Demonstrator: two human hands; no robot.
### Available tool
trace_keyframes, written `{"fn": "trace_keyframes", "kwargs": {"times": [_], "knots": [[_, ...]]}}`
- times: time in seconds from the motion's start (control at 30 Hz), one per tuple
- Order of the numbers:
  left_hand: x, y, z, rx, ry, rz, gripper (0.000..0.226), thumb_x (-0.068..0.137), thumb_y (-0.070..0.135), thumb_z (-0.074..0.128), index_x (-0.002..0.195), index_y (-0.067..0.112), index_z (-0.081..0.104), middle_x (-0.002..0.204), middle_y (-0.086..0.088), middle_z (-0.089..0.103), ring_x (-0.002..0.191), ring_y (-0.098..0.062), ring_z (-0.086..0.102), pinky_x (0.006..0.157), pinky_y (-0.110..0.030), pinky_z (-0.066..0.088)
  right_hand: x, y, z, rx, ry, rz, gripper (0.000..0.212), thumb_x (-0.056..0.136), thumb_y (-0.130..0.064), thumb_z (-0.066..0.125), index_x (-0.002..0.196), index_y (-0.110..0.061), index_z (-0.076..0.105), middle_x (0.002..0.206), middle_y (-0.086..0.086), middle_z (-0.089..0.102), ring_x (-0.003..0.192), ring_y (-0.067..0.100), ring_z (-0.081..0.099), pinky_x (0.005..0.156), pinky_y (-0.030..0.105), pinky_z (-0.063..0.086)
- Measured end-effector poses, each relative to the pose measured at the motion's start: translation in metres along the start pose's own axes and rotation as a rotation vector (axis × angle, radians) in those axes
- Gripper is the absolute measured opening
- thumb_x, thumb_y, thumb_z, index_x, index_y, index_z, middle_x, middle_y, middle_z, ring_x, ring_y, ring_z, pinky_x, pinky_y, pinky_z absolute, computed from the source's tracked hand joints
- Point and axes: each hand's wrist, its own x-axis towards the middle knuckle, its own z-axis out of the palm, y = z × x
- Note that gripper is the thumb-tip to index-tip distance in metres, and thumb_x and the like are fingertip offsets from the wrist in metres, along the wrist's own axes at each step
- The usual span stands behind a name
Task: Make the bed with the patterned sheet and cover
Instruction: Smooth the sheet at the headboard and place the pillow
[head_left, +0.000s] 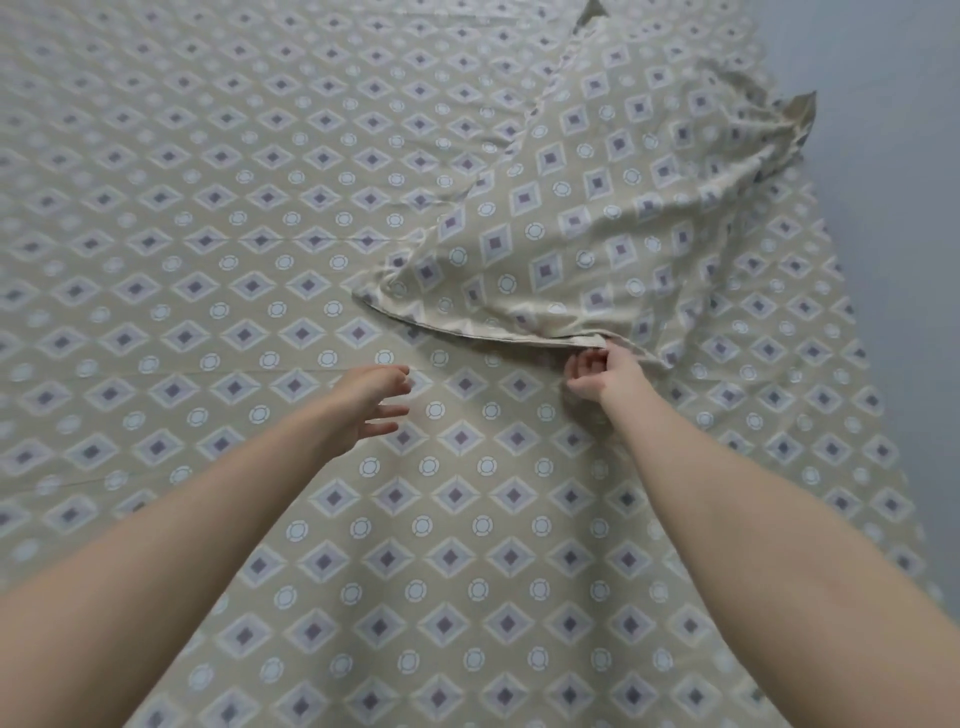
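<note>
Beige patterned sheet (208, 260) with diamonds and circles lies spread flat, reaching a plain grey surface (893, 104) at right. On its far right part rests the matching cover (597, 218), rumpled, one corner sticking up. Right grip (597, 374) pinches the cover's near hem, fingers curled. Left grip (369, 405) reaches over the sheet beside it, fingers spread, holding nothing.

One sheet (208, 234), apparently one cover (597, 218), and two hands (371, 408) (597, 374).
</note>
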Motion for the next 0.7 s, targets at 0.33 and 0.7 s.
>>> {"fn": "trace_keyframes", "kwargs": {"times": [0.33, 0.7], "knots": [[-0.069, 0.055, -0.025, -0.139, 0.007, 0.068, 0.033, 0.100, 0.019, 0.041, 0.132, 0.015, 0.050, 0.132, -0.007, 0.053, 0.105, -0.024, 0.055, 0.086, -0.036, 0.047, -0.127, 0.006, 0.043, -0.353, -0.465, -0.170, 0.023, 0.102, -0.015, 0.035, 0.105, -0.008, 0.056, 0.098, 0.012, 0.063, 0.089, 0.022, 0.063, 0.074, 0.029, 0.054], [-0.181, 0.094, -0.143, -0.444, -0.113, 0.079, 0.078, 0.089, 0.071, 0.028, 0.145, 0.016, 0.033, 0.147, -0.019, 0.035, 0.130, -0.044, 0.039, 0.090, -0.057, 0.040, -0.338, 0.073, 0.097, -0.908, -1.031, -0.271, 0.016, 0.098, -0.014, 0.046, 0.097, -0.010, 0.061, 0.099, 0.004, 0.062, 0.094, 0.014, 0.058, 0.096, 0.027, 0.042]]}}
